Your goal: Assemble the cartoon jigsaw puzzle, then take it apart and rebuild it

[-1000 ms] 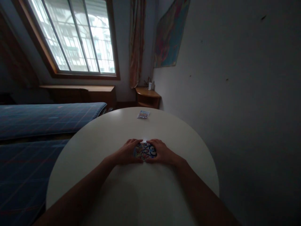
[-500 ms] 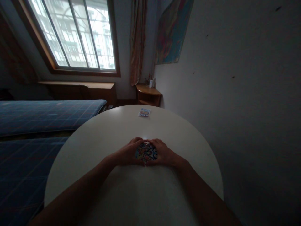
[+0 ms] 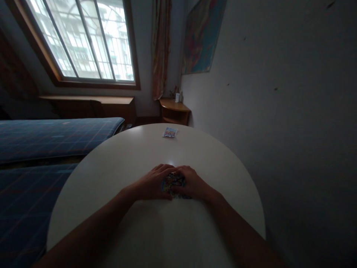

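Note:
A flat, many-coloured patterned thing (image 3: 173,180), like a small heap or sheet of printed pieces, lies on the white round table (image 3: 125,149). My hands partly cover it, and its exact kind is too dark and small to tell. My left hand (image 3: 154,182) curves round its left side, fingers at the far edge and thumb along the near edge. From the right, my right hand (image 3: 192,182) grips it, the thumb lying across its top. The fingertips of both hands meet at the far side.
A small square packet or card with a colourful print (image 3: 170,132) lies near the table's far edge. Left of the table is a bed with a blue plaid mattress (image 3: 55,137). A wall (image 3: 251,130) runs along the right, and a corner shelf (image 3: 175,106) stands beyond.
My right thumb has moved from the near edge onto the patterned thing, and the right fingers have curled in. My left hand stays almost in place. The view has shifted slightly.

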Demonstrator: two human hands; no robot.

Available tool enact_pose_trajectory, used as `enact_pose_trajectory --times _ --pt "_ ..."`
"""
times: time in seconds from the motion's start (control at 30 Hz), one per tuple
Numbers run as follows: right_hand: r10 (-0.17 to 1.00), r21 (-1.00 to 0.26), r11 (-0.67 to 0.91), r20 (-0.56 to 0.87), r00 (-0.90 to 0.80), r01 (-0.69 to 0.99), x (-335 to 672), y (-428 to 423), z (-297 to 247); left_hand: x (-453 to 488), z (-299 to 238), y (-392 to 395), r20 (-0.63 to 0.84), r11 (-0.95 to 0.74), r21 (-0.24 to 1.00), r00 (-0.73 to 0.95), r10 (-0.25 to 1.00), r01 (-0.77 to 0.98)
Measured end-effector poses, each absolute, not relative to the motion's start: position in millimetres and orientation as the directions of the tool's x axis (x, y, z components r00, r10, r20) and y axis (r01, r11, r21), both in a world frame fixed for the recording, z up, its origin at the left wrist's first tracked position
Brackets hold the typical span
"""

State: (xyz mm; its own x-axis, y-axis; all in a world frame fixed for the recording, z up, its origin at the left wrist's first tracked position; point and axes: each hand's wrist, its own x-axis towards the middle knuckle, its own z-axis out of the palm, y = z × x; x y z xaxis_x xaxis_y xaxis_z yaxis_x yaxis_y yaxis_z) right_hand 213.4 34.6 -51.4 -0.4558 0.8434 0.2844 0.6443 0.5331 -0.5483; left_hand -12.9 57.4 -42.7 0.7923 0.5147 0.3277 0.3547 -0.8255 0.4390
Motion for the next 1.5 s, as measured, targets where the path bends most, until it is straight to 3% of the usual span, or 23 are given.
enact_pose_trajectory --times 0.23,0.5,0.77,0.93,1.2,1.5 --pt "0.864 -0.582 0.503 0.325 -0.384 0.639 205 40 -56 -14 -46 60 0.309 -0.814 0.424 0.781 0.543 0.398" --pt "0.910 -0.657 0.415 0.283 -0.305 0.630 207 38 -52 -25 -54 70 0.220 -0.692 0.418 0.674 0.705 0.589" --pt "0.917 -0.744 0.398 0.307 -0.254 0.536 201 41 -57 -20 -51 75 0.240 -0.590 0.605 0.584 0.776 0.535" --pt "0.928 -0.804 0.371 0.301 -0.221 0.464 200 41 -56 -18 -52 75 0.255 -0.558 0.647 0.542 0.801 0.520" --pt "0.938 -0.732 0.337 0.318 -0.140 0.593 208 48 -60 -14 -57 78 0.302 -0.499 0.725 0.431 0.850 0.475" --pt "0.910 -0.650 0.392 0.377 -0.171 0.652 206 52 -57 -6 -59 80 0.256 -0.367 0.796 0.281 0.925 0.481"
